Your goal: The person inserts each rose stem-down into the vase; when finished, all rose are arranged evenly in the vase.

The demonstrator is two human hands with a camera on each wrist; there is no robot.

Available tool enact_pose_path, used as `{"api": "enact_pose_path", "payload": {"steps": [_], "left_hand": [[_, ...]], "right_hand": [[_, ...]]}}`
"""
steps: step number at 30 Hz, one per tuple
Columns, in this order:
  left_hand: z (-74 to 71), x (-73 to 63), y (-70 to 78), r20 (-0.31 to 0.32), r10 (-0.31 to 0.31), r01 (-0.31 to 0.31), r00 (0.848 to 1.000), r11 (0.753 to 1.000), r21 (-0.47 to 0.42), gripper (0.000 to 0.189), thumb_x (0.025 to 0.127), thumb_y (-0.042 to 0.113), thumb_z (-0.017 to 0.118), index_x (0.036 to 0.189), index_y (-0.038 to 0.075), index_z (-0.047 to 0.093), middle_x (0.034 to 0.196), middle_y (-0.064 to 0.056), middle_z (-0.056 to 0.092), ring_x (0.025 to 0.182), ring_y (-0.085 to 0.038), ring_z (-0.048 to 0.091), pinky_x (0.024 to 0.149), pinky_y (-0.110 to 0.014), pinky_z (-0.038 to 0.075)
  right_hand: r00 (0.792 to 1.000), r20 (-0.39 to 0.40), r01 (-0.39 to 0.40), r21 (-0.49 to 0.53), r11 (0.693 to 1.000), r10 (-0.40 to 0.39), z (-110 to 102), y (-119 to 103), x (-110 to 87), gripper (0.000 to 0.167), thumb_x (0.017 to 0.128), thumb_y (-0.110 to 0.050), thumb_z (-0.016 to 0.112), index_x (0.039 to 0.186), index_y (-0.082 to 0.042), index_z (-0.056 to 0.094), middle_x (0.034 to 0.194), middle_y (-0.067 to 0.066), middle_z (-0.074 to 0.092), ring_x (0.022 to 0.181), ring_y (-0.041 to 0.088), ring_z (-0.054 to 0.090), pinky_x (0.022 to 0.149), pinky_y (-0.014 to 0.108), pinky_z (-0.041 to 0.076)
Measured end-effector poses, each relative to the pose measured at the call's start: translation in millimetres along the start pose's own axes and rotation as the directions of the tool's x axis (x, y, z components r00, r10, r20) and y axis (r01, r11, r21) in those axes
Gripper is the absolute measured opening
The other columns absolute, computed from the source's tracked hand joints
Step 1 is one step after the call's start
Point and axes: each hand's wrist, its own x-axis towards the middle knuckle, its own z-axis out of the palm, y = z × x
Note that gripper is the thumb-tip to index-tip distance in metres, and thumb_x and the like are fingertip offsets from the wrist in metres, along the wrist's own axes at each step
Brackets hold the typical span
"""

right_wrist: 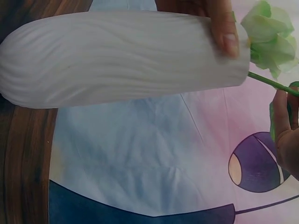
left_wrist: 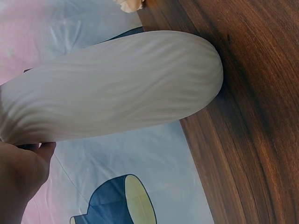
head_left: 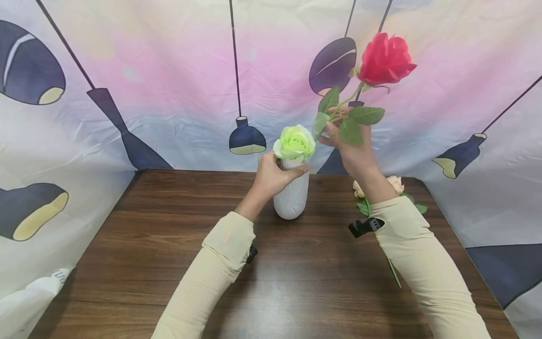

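A white ribbed vase [head_left: 291, 195] stands on the table, and my left hand [head_left: 275, 176] grips it just below the mouth. The green rose [head_left: 295, 142] sits in the vase with its bloom at the rim. Up to the right, my right hand [head_left: 353, 141] pinches the stem of a red rose [head_left: 387, 59], among its leaves [head_left: 366, 115]. In the right wrist view, that stem [right_wrist: 268, 82] slants to the mouth of the vase [right_wrist: 140, 58], beside the green bloom [right_wrist: 268, 37]. How deep the stem goes is hidden inside the vase.
Pale peach roses [head_left: 395, 183] lie on the wooden table [head_left: 169, 245] at the right, partly behind my right forearm. One green stem [head_left: 394, 273] shows below the sleeve. A patterned cloth [head_left: 190, 70] hangs behind the table, and a white bag [head_left: 34, 301] is at the lower left.
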Motion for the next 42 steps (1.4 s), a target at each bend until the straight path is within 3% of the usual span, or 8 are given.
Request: {"api": "enact_pose_path", "payload": {"steps": [3,15,19,22,26,34,42], "left_hand": [[0.6,-0.1,0.1,0.005,-0.003,0.003,1.000,1.000,-0.002,0.055,0.077,0.018,0.088,0.125,0.007,0.064,0.122,-0.011,0.072,0.117,-0.025,0.068,0.102,-0.041,0.057],[0.6,0.0,-1.4,0.011,0.005,-0.005,1.000,1.000,-0.011,0.056,0.078,0.018,0.088,0.127,0.006,0.063,0.124,-0.012,0.071,0.118,-0.026,0.068,0.103,-0.041,0.057],[0.8,-0.3,-1.2,0.001,0.006,-0.006,1.000,1.000,-0.010,0.055,0.077,0.017,0.088,0.125,0.005,0.064,0.122,-0.013,0.072,0.116,-0.027,0.069,0.101,-0.042,0.058],[0.6,-0.6,-1.0,-0.001,0.005,-0.005,1.000,1.000,-0.005,0.054,0.076,0.016,0.088,0.123,0.004,0.064,0.120,-0.014,0.072,0.114,-0.027,0.069,0.099,-0.042,0.058],[-1.3,-0.5,-0.9,0.006,0.007,-0.007,1.000,1.000,-0.002,0.055,0.076,0.016,0.088,0.123,0.004,0.063,0.121,-0.014,0.071,0.115,-0.027,0.069,0.099,-0.042,0.058],[-2.8,0.1,-0.3,-0.001,0.022,-0.022,1.000,1.000,-0.006,0.056,0.076,0.016,0.089,0.124,0.003,0.063,0.121,-0.014,0.071,0.115,-0.026,0.069,0.100,-0.041,0.058],[-2.4,0.1,-0.7,0.015,0.022,-0.022,1.000,1.000,-0.014,0.056,0.077,0.016,0.088,0.126,0.004,0.063,0.123,-0.014,0.071,0.115,-0.025,0.068,0.099,-0.041,0.058]], "right_hand": [[1.000,-0.006,0.001,0.003,1.000,-0.001,0.2,2.5,-1.9,0.045,0.092,0.015,0.057,0.105,-0.027,0.067,0.108,-0.005,0.066,0.101,0.010,0.068,0.079,0.029,0.064],[0.999,-0.005,-0.043,-0.064,0.997,0.042,0.2,4.9,2.6,0.035,0.092,0.010,0.059,0.104,-0.022,0.065,0.104,-0.007,0.067,0.097,0.008,0.067,0.080,0.027,0.064],[0.998,0.002,-0.056,-0.185,0.981,0.058,3.2,10.3,4.5,0.028,0.089,0.007,0.062,0.101,-0.018,0.065,0.098,-0.013,0.068,0.090,0.003,0.065,0.077,0.020,0.062],[0.997,0.030,-0.062,-0.321,0.945,0.076,4.7,18.8,2.8,0.022,0.090,0.007,0.062,0.105,-0.008,0.066,0.093,-0.019,0.068,0.087,0.000,0.064,0.077,0.017,0.058],[0.996,0.028,-0.073,-0.375,0.924,0.090,6.0,28.2,0.2,0.024,0.090,0.009,0.062,0.112,0.000,0.065,0.089,-0.023,0.067,0.087,-0.001,0.063,0.080,0.017,0.055],[0.997,0.038,-0.064,-0.208,0.976,0.073,8.6,28.8,-0.4,0.030,0.090,0.007,0.064,0.103,-0.020,0.065,0.098,-0.014,0.069,0.094,0.004,0.065,0.081,0.019,0.055],[0.998,0.017,-0.054,-0.125,0.991,0.056,12.1,26.7,-1.3,0.035,0.087,0.009,0.066,0.103,-0.023,0.067,0.089,-0.013,0.073,0.090,0.002,0.067,0.078,0.017,0.055]]}}
